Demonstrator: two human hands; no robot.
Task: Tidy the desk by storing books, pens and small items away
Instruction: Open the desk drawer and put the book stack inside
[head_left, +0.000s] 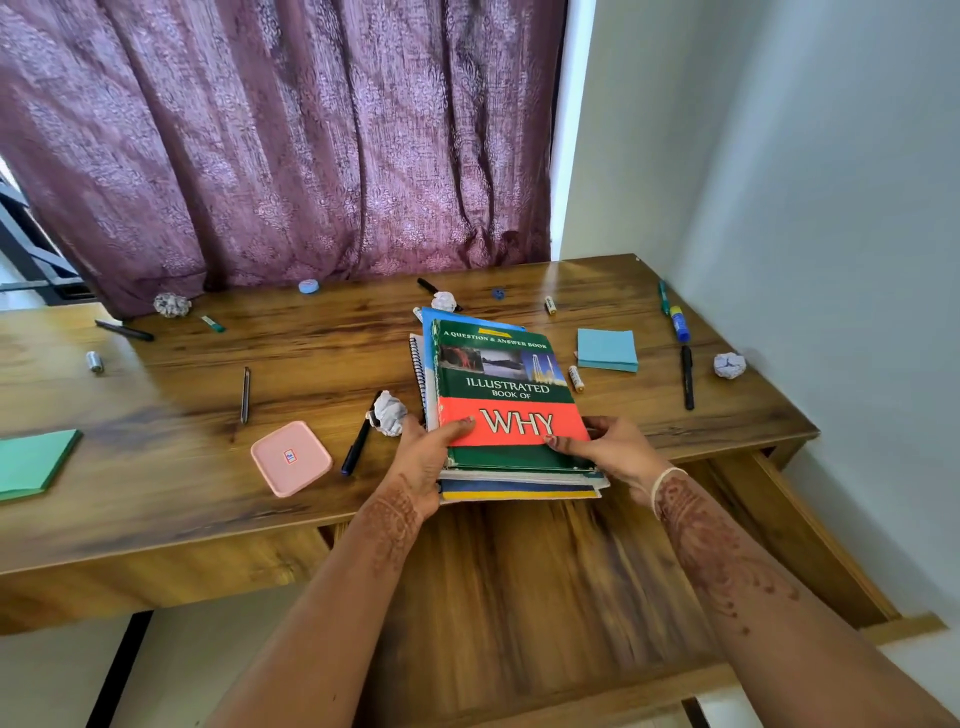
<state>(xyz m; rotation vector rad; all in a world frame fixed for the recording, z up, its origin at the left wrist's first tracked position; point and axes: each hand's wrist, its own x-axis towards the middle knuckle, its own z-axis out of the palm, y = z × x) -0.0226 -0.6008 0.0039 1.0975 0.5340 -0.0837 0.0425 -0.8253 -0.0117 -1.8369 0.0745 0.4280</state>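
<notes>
A stack of books (506, 395) lies at the desk's front edge, topped by a green and red book titled "Illustrated Book of Why". My left hand (428, 462) grips the stack's near left corner, thumb on the cover. My right hand (610, 452) grips the near right corner the same way. The stack's near end juts out over an open wooden drawer (519, 597) below the desk. Pens (687, 376) and markers lie scattered over the wooden desk (208, 374), along with a blue sticky-note pad (607, 349) and crumpled paper balls (388, 413).
A pink square case (291, 458) and a dark blue pen (358, 441) lie left of the stack. Green paper (31, 462) sits at the far left edge. A glue stick (679, 323) lies near the right wall. A purple curtain (291, 145) hangs behind the desk.
</notes>
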